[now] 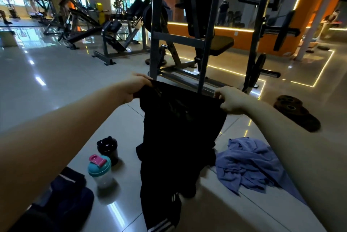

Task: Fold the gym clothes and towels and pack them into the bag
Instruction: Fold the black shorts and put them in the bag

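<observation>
Head view: I've got the black pants [180, 137] held up in the air in front of me, over the floor [56, 85]. Left hand [134, 89] is pinched closed on the left end of the waistband, right hand [228, 100] pinched closed on the right end. Waistband is stretched roughly level between the two grips. Long axis runs vertical: waist up, legs hanging straight down, white-striped cuffs at the bottom edge of frame.

Handling guess: light, limp fabric, no stiffness, drapes and bunches on its own. Probably a bit slick, so pinch at the waistband corners and keep tension across. Not fragile.

Blue towel [249, 164] lies crumpled on the floor at my right, unfolded. Two shaker bottles [102, 164] stand at lower left, beside a dark bag [67, 192], though I can't tell if it's open.
</observation>
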`<state>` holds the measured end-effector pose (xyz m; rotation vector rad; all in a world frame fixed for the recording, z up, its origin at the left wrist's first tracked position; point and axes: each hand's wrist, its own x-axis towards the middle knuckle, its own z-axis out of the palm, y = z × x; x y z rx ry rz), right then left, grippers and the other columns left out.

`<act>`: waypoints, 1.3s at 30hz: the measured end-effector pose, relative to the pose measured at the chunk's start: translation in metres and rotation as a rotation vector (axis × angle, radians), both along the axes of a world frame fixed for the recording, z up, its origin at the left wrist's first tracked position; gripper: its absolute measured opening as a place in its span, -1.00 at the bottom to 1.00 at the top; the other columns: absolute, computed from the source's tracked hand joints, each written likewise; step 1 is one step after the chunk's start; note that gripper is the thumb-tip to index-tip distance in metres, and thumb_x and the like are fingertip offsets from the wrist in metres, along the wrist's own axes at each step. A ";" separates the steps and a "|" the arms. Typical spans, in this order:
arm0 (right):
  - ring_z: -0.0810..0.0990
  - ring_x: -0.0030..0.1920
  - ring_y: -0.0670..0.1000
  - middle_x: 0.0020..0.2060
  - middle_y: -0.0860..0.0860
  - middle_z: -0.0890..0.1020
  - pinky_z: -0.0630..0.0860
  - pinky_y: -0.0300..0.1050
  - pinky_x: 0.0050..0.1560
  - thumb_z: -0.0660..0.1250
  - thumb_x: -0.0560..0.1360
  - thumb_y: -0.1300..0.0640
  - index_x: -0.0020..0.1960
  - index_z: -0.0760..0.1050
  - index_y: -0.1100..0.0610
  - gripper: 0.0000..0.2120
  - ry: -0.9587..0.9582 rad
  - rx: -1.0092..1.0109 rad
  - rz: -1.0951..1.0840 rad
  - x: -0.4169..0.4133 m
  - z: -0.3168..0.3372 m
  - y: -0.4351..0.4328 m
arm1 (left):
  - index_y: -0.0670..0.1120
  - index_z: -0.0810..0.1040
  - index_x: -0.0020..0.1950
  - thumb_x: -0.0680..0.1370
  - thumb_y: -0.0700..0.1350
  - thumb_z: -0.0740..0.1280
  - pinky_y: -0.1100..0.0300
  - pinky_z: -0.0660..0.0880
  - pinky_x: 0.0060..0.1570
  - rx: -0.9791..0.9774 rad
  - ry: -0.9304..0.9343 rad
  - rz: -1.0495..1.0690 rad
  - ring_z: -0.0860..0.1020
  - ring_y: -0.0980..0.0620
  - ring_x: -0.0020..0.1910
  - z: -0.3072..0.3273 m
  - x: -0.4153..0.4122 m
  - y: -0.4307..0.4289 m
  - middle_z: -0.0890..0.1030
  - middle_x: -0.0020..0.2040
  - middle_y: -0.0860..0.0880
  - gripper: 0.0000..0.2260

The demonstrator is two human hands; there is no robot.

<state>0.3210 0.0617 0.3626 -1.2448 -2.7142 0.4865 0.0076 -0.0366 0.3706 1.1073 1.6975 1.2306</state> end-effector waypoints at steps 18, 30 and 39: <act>0.59 -0.11 0.07 -0.07 0.12 0.56 0.50 -0.08 -0.26 0.35 0.60 0.01 0.07 0.50 0.21 -0.75 0.619 -0.441 -0.408 -0.006 0.036 -0.021 | -0.28 0.45 0.10 0.68 -0.28 0.16 0.09 0.67 -0.29 -0.249 -0.232 -0.012 0.54 0.01 -0.53 -0.003 -0.023 -0.007 0.52 -0.42 -0.13 -0.90; 0.70 -0.07 0.17 -0.03 0.18 0.66 0.60 0.13 0.18 0.58 0.36 0.13 0.01 0.62 0.20 -0.72 0.661 -0.576 -0.544 0.013 0.010 0.008 | -0.07 0.47 0.23 0.53 -0.43 0.36 0.05 0.66 -0.03 -0.374 0.432 -0.558 0.69 -0.17 -0.02 -0.009 -0.004 -0.007 0.63 0.14 -0.23 -0.62; 0.59 0.03 0.21 -0.15 0.11 0.52 0.58 0.24 0.17 0.38 0.58 0.20 -0.11 0.48 0.13 -0.88 0.620 -0.241 -0.525 0.005 0.014 -0.006 | -0.14 0.59 0.16 0.67 -0.24 0.26 0.00 0.65 -0.06 -0.237 0.329 -0.256 0.70 -0.12 -0.06 -0.010 -0.017 -0.003 0.70 -0.01 -0.18 -0.86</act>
